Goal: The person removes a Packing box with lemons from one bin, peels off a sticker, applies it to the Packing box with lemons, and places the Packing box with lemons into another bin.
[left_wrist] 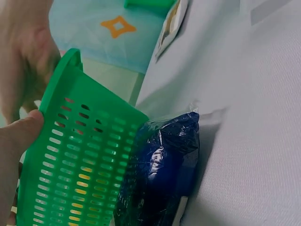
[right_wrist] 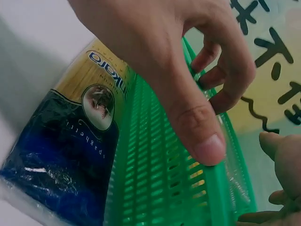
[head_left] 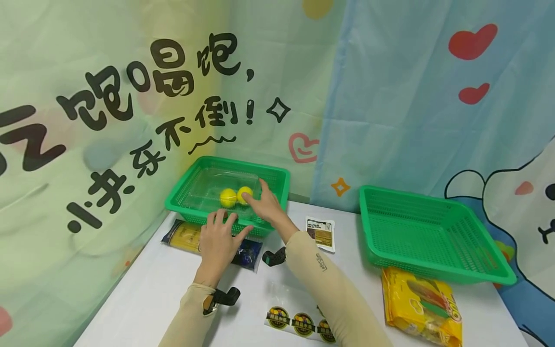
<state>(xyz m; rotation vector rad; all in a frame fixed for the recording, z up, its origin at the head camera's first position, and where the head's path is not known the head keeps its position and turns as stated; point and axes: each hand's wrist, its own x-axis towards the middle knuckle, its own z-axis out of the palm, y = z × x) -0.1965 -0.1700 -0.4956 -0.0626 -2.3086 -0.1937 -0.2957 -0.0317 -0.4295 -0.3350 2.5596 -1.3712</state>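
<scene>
Inside the left green basket [head_left: 243,162] sits a clear plastic container [head_left: 204,185], with two yellow balls [head_left: 228,197] showing through it. My left hand [head_left: 217,238] is at the basket's front rim. Its thumb touches the rim from outside, and the other fingers bend loosely over into the basket. Over the basket's right end, my right hand [head_left: 265,205] has its fingers spread beside the container, with the thumb above one ball. A spaghetti packet [right_wrist: 61,146] lies along the basket's front wall; its dark blue end [left_wrist: 164,165] shows in the left wrist view.
On the right stands a second green basket [head_left: 433,226], with a yellow food packet [head_left: 422,308] in front. Between the baskets lies a small white-and-brown sachet [head_left: 321,233]. Clear plastic with round labels [head_left: 302,324] lies near the front, partly under the right arm. Printed curtains hang behind.
</scene>
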